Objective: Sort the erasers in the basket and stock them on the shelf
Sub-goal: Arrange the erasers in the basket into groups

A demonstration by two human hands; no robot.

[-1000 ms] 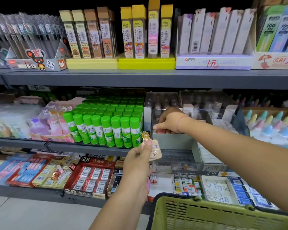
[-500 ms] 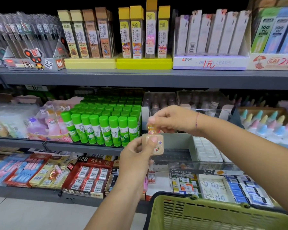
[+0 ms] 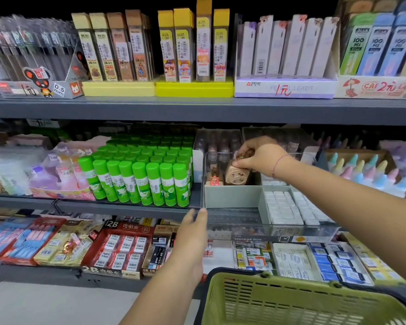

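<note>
Green glue sticks stand on the middle shelf, and just right of them the left hand hovers before the shelf edge, its grip apart, fingers straight and holding nothing. Next comes a clear storage box: in its rear left compartment, beside a small red figure eraser, the tan eraser is held tilted by the right hand, whose grip is clamped on its top edge. White erasers fill the box's right side, and the green basket sits low at the right, under the right forearm.
</note>
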